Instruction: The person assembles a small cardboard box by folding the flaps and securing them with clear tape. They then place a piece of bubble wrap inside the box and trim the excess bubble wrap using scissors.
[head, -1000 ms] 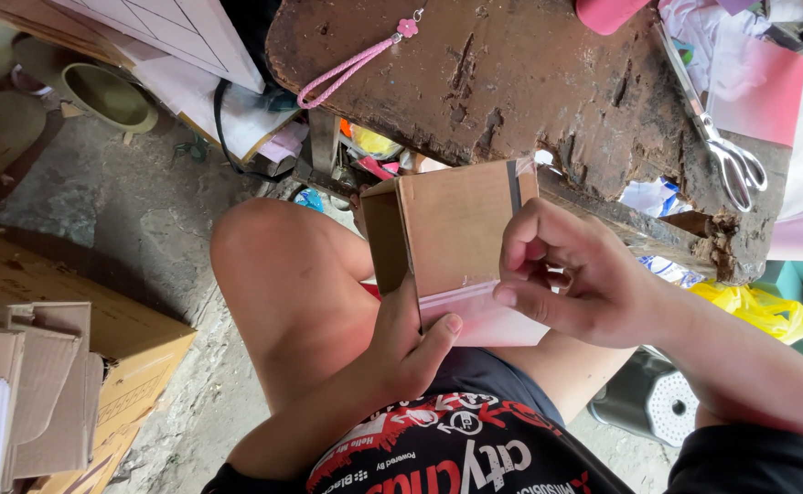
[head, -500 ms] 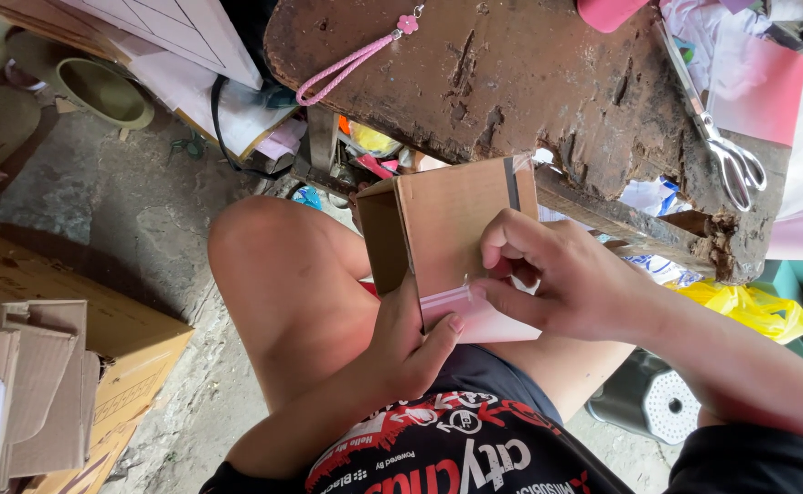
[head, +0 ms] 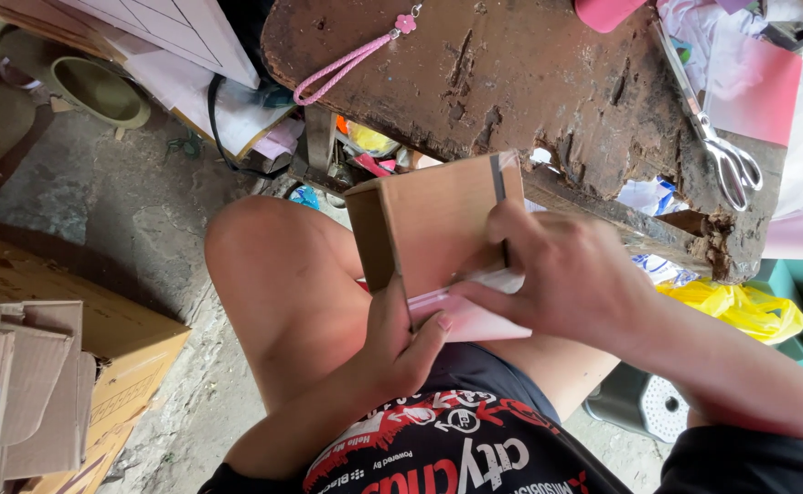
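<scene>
- The small brown cardboard box is held above the person's bare thigh, just in front of the worn wooden table.
- The left hand grips the box from below, thumb pressed against its near face.
- The right hand lies on the box's right edge, fingers curled and pinching a pale pink flap there.
- Metal scissors and a pink braided strap lie on the table.
- Flattened cardboard is stacked on the floor at left.
</scene>
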